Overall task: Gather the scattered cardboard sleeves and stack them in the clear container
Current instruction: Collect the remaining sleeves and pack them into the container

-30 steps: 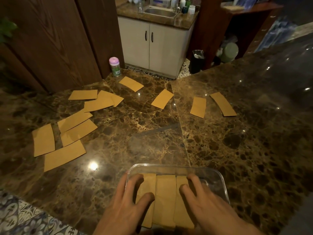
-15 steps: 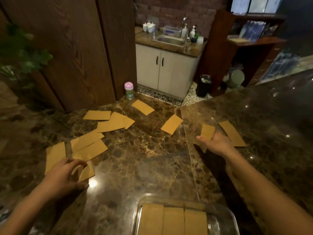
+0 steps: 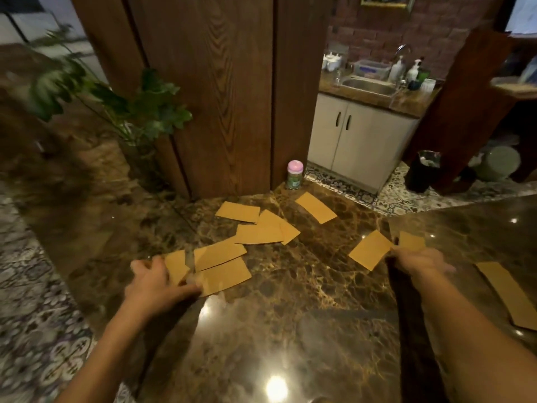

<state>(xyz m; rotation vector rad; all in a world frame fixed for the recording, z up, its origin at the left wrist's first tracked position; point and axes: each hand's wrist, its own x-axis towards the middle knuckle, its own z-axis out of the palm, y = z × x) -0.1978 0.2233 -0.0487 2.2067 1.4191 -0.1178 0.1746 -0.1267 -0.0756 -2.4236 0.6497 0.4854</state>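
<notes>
Two hands are working among the cardboard sleeves (image 3: 257, 234) scattered over the far half of the bench (image 3: 290, 315) | our left hand (image 3: 157, 282) is gripping one sleeve (image 3: 174, 264) in its fingers (image 3: 191, 285) near the left edge | our right hand (image 3: 418, 261) is covering another, and we cannot tell its grip | clear container out of view | risk: we may be dragging overlapped neighbours off the glossy edge

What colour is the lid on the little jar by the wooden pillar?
The lid is pink, in the head view.
</notes>
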